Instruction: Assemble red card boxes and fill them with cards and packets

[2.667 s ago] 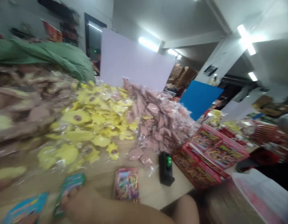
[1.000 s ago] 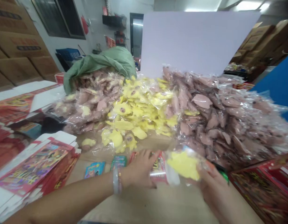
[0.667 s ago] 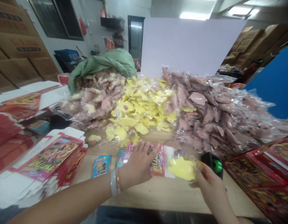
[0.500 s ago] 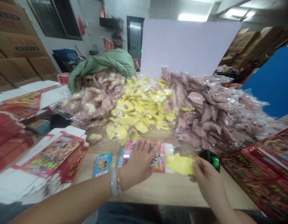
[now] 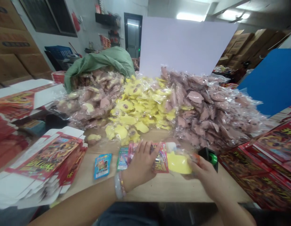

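At the left edge of the pale wooden worktop (image 5: 164,188), a stack of flat red-printed cardboard cartons (image 5: 48,157) lies fanned out. Just right of it lie a small blue picture packet (image 5: 102,164) and a teal picture packet (image 5: 123,158), the teal one partly under the left hand (image 5: 140,163). That hand lies open with its fingers spread, pressing down a red printed backing card (image 5: 161,161). Touching the card's right end is the yellow soft toy in a clear plastic bag (image 5: 179,163), pinched at its right side by the closed fingers of the right hand (image 5: 204,174). Just beyond sits a black device with a green button (image 5: 210,157). Behind, heaps of bagged yellow and pink toys (image 5: 140,106) fill the worktop. As I read it, the step in hand is bringing toy and card together. The next move calls for the left hand to hold the card flat while the right guides the slack bag without crumpling it.
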Demonstrator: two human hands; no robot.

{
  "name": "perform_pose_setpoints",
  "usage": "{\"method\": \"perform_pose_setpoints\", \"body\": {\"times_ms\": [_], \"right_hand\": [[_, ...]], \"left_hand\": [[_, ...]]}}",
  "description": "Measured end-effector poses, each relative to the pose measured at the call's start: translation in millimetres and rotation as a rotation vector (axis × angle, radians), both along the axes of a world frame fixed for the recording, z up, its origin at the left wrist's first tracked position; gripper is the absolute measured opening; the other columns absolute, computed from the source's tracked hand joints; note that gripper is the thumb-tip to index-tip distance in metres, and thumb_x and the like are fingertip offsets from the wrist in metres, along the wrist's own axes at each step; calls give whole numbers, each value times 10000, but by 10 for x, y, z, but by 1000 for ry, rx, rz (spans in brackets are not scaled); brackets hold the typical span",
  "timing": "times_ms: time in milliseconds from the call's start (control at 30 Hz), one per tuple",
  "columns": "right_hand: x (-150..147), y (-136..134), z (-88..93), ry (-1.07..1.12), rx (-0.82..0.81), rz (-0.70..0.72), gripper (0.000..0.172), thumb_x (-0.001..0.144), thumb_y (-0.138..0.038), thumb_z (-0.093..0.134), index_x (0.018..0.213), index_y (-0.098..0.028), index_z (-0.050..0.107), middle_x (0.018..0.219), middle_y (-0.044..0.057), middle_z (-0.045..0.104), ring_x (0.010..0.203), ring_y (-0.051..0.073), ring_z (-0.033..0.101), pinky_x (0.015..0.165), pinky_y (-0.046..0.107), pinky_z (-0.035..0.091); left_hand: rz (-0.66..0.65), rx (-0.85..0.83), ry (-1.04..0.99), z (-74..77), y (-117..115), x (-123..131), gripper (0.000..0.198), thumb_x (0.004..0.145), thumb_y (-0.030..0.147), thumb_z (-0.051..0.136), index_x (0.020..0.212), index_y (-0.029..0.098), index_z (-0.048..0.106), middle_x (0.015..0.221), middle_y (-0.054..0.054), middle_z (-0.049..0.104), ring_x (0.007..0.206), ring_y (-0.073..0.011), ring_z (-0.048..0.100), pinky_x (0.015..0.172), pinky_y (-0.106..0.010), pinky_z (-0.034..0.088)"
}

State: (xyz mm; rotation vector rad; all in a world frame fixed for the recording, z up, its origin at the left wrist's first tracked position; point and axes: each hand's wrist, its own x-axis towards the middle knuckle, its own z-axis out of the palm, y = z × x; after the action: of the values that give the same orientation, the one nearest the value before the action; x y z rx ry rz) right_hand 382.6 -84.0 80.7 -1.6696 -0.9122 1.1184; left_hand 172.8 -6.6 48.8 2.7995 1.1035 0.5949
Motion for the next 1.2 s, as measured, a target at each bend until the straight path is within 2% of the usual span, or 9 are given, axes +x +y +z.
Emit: {"method": "perform_pose_setpoints", "body": {"times_ms": [167,367,533,633,733,833,933,1067,1200], "right_hand": [[-4,43,51,-59,-39,151,318,650,-449,601,762,-158,542,647,3,591,586,158,588,529,275,520],[-140,164,-74,-182,-110,170,401,696,-438,519,979,-155,521,463,-62,496,310,120,462,291,221,374],[-277,129,82,-86,71,153,396,725,-441,581,1010,-167,564,823,46,637,728,176,618,665,278,516],[-287,35,228,-128,69,523,270,800,-391,528,918,-168,623,855,40,647,804,179,588,747,270,482],[-186,-76,310,-112,-18,761,250,826,-365,509,815,-163,656,791,25,656,719,165,592,661,238,483],[-65,-231,224,-237,199,246,225,744,-354,624,917,-213,651,908,15,664,820,190,598,731,248,476],[-53,-471,14,-124,235,-271,324,748,-415,600,1045,-287,616,1048,1,652,1040,228,540,862,292,440],[-148,-811,-187,323,-27,-79,404,767,-554,466,909,-256,699,899,63,703,961,282,597,827,389,466],[-209,-901,-251,532,-185,40,343,700,-465,583,844,-187,724,751,89,710,751,285,653,757,424,491]], "left_hand": [[0,-6,-9,16,-27,-1,872,623,298,635,1369,199,194,1236,-142,327,1166,-335,292,1005,-515,211],[-66,-62,-7,35,-123,108,903,588,293,669,1366,196,220,1240,-137,328,1172,-340,286,1032,-509,178],[83,-194,-129,52,-237,244,957,566,298,685,1381,181,197,1245,-151,342,1156,-356,306,1002,-545,212],[42,-427,-294,185,-344,239,1013,541,354,714,1385,167,187,1227,-153,386,1121,-346,357,961,-526,300],[-217,-872,-473,285,-443,150,780,692,362,642,1355,220,257,1162,-96,490,1052,-259,473,897,-406,417],[-295,-1154,-747,178,-587,82,601,826,261,510,1346,267,210,1177,-59,513,1023,-184,530,867,-312,449],[-148,-1018,-959,-8,-778,75,594,820,231,505,1315,243,177,1147,-82,519,939,-167,568,820,-291,466],[-173,-795,-805,27,-947,83,435,689,301,656,1056,234,433,943,-45,559,779,-167,572,697,-268,475],[-30,-934,-491,-20,-1013,148,454,557,307,747,898,203,466,831,-21,567,724,-177,552,665,-292,455]]}}
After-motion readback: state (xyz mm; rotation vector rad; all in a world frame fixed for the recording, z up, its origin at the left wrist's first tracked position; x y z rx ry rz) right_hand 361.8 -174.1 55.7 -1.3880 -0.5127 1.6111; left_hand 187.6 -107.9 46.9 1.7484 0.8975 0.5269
